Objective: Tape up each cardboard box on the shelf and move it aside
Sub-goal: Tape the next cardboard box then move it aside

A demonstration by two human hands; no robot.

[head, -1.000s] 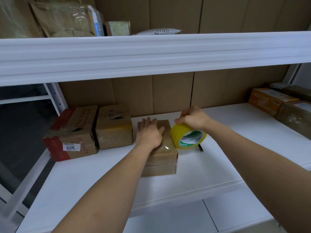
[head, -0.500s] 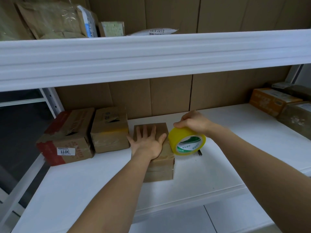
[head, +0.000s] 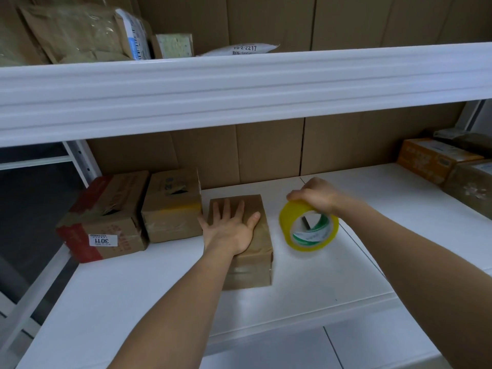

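**Handling the Taped Box**

The small cardboard box (head: 246, 243) lies flat on the white shelf (head: 306, 294), just right of two other boxes (head: 133, 217). The left hand (head: 229, 230) presses on its top with fingers straight and spread. The right hand (head: 315, 195) curls over the rim of the yellow tape roll (head: 308, 226), which stands on edge near the box but apart from it.

The box looks light and fairly stiff. Glossy tape bands cover its creased brown faces, so these are probably slippery. Grip across the two long sides, or push it flat-handed. The tape roll is a rigid ring with a smooth outer face.
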